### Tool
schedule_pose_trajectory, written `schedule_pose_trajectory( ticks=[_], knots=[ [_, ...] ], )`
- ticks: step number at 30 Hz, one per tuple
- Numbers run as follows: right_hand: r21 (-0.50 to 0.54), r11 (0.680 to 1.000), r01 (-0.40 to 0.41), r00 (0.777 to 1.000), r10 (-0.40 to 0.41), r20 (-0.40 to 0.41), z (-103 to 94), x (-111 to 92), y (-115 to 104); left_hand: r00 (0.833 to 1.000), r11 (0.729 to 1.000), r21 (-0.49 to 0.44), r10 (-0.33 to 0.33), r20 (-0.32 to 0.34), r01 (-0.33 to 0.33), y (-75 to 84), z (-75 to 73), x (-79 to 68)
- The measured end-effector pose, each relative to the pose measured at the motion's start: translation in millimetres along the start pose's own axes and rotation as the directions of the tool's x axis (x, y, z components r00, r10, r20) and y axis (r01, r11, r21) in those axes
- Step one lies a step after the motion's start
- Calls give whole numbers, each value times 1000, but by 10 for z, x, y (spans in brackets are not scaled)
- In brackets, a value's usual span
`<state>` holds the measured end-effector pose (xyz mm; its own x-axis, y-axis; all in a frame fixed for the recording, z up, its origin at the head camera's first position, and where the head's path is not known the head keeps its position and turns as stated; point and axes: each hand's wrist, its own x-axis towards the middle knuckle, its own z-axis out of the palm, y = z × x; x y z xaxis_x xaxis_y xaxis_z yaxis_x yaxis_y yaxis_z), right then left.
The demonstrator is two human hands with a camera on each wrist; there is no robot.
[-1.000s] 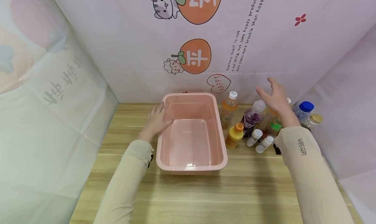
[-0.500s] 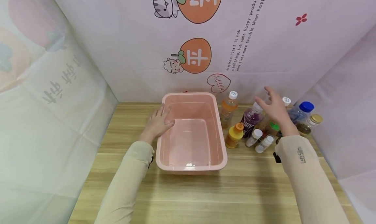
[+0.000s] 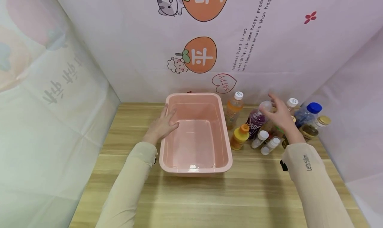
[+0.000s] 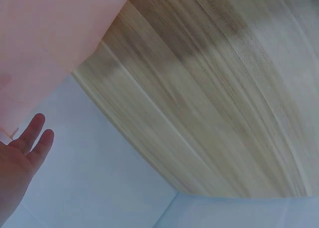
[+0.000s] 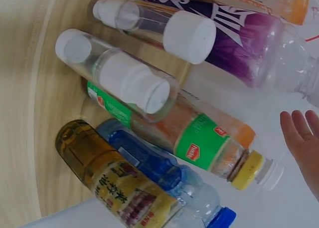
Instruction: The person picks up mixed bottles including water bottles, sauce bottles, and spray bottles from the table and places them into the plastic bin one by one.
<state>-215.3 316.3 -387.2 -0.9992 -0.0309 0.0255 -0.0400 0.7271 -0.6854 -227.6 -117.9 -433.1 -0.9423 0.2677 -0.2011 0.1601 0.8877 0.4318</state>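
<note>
Wood-grained worktop (image 3: 194, 201) carried the purple bottle (image 3: 255, 122) beside the pink tub (image 3: 194, 170); its plastic seemed flexible, best held mid-body. Right grip (image 3: 280, 115) hung empty, uncurled, nearby; left grip (image 3: 162, 126) rested loosely on the tub.

wood-grain tabletop (image 3: 194, 201). pale back cloth (image 3: 143, 55) behind it, left side cloth (image 3: 45, 148), right side cloth (image 3: 353, 121). back cloth prints: striped cat (image 3: 167, 2) beside upper orange (image 3: 206, 8), cut off at top of head view; sheep (image 3: 176, 65) beside lower orange (image 3: 209, 63), white character on it; red-outlined heart (image 3: 224, 83) marked "happy" below; slanted english text (image 3: 249, 38); red flower (image 3: 310, 17) further right. left cloth: faded pink shape (image 3: 30, 18), grey characters (image 3: 54, 92).

on the table: orange-drink bottle (image 3: 233, 110), white cap; yellow squeeze bottle (image 3: 238, 138), orange cap; two small white-capped containers (image 3: 270, 146) side by side; blue-capped bottle (image 3: 306, 115) and gold-capped bottle (image 3: 312, 130) near right cloth.
</note>
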Motion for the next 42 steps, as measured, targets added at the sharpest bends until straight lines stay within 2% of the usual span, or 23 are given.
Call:
schedule_pose_trajectory(
  ticks=[7, 18, 27, 42],
  knots=[
    [-34, 999, 5, 1000, -6, -17, 61, 19, 35, 1000, 1000, 25, -20, 2, 20, 20, -7, 2],
    [69, 998, 0, 998, 4, -63, 131, 18, 58, 999, 999, 1, -32, -8, 32, 11, -7, 6],
    [166, 984, -70, 993, 85, -87, 175, -6, 101, 1000, 1000, -9, -18, -20, 18, 15, 10, 10],
    [218, 967, -128, 972, 167, -167, 270, 22, 59, 999, 999, -41, -14, -37, 13, -15, 8, 30]
  ],
)
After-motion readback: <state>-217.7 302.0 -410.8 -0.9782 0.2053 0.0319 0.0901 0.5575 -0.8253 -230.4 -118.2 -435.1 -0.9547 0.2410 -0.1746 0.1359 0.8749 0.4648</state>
